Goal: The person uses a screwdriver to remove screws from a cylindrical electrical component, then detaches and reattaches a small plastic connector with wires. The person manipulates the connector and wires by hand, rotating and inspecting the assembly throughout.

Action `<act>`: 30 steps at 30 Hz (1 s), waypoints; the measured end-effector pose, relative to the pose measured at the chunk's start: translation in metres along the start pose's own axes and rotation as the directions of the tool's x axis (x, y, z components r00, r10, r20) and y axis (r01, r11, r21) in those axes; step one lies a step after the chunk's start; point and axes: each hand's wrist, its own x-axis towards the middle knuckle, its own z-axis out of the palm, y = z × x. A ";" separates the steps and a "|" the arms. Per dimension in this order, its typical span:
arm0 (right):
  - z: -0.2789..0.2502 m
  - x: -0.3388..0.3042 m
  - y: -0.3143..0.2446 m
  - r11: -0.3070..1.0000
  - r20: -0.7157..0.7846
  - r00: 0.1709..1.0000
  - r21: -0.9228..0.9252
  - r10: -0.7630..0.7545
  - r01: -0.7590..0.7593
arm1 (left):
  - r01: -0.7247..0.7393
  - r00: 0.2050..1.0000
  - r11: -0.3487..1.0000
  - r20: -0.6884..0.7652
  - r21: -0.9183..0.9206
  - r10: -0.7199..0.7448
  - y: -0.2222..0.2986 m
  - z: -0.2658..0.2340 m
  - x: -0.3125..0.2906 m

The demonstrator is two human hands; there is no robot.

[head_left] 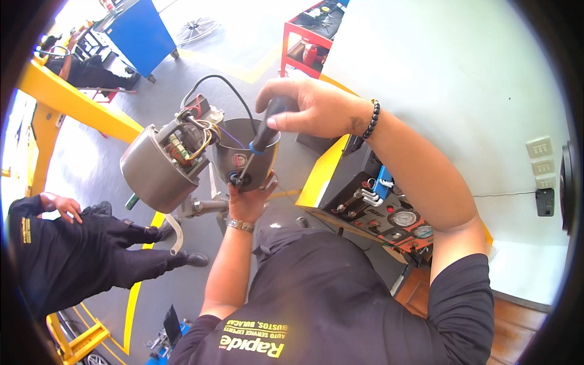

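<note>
My right hand (313,109) is wrapped round the black handle of a screwdriver (260,139) with a blue collar. Its shaft slants down to a dark round fitting (239,178) on the side of a grey cylindrical housing (234,161). From below, my left hand (248,204) grips the lower end of that housing, close to the fitting. Left of it, a second grey rounded housing (159,173) stands tilted, with colored wires (207,134) and a circuit board (179,150) exposed. A black cable (228,80) arches between the two parts. The screwdriver's tip is too small to make out.
A machine panel with gauges (403,218) stands at my right, holding hex keys in a blue holder (383,182). A person in dark clothes (79,249) stands at left. Yellow frame posts (85,100), a blue cabinet (137,36) and a red cart (292,45) lie beyond.
</note>
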 end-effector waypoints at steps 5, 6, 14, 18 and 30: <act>-0.006 -0.020 0.008 0.997 -0.063 0.996 0.029 -0.064 0.066 | 0.001 1.000 1.000 -0.022 0.004 -0.001 0.000 0.012 0.001; -0.011 -0.027 0.006 0.997 -0.106 0.992 0.032 -0.068 0.072 | 0.002 1.000 1.000 -0.022 0.005 -0.002 -0.003 0.017 0.004; -0.052 -0.190 -0.017 0.993 -0.585 0.803 0.027 0.111 -0.118 | -0.019 1.000 1.000 0.016 0.023 0.019 -0.003 -0.001 0.003; -0.021 -0.302 0.014 0.954 -0.835 0.487 0.137 0.255 -0.265 | 0.004 1.000 0.999 -0.008 0.036 -0.003 -0.003 0.002 0.003; 0.146 -0.316 0.093 0.635 -0.965 -0.038 0.201 0.260 -0.746 | 0.025 0.999 0.997 -0.031 0.071 -0.023 0.008 0.004 -0.002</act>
